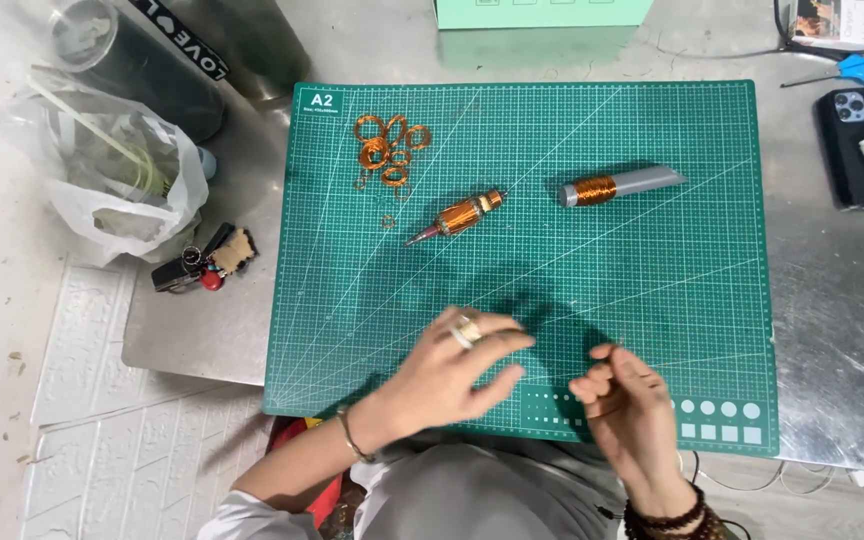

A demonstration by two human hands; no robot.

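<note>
Steel desk under a green cutting mat (652,300), and off its left edge sit a white plastic bag (112,190) and keys (202,265). Copper wire rings (387,148) cluster at the mat's far-left corner, then a copper-wound spindle (459,215) and a grey-handled coil (617,186) mid-mat. Near edge: left hand (457,375) spread, blurred; right hand (622,395) curled, fingertips pressed together, what it pinches I cannot tell.

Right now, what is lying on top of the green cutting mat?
On the green cutting mat: loose copper wire rings, a copper-wound spindle, a grey tool wrapped in copper wire. Both hands cover part of the near edge.
</note>
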